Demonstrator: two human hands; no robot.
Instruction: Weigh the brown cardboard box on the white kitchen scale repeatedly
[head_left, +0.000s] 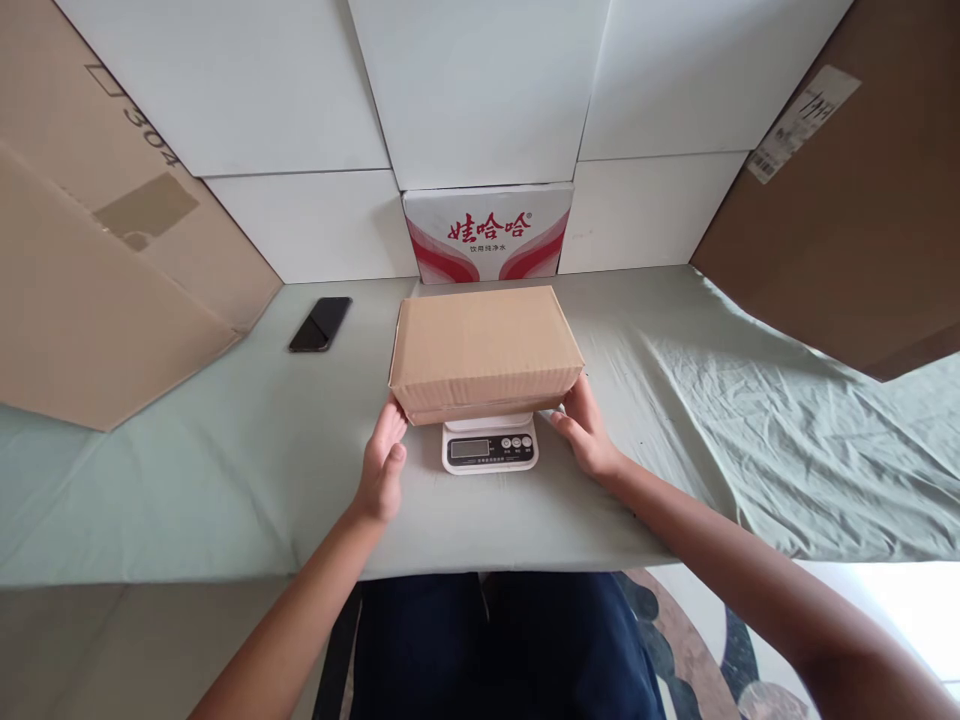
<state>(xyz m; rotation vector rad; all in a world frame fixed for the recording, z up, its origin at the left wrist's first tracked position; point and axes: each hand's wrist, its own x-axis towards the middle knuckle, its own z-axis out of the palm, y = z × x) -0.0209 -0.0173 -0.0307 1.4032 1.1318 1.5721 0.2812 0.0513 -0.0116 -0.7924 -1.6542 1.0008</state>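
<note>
A closed brown cardboard box sits over a small white digital kitchen scale, covering its platform. Only the front of the scale shows, with a grey display on which I can make out no digits and a few round buttons. My left hand grips the box at its lower left front corner, thumb pointing up and fingertips partly hidden by the box side. At the lower right corner my right hand holds the other side, its thumb by the front bottom edge. Whether the box rests fully on the scale I cannot tell.
A black smartphone lies on the green cloth to the left. Behind stands a white and red carton against white panels. Large cardboard sheets flank the table at left and right. Wrinkles run through the cloth on the right.
</note>
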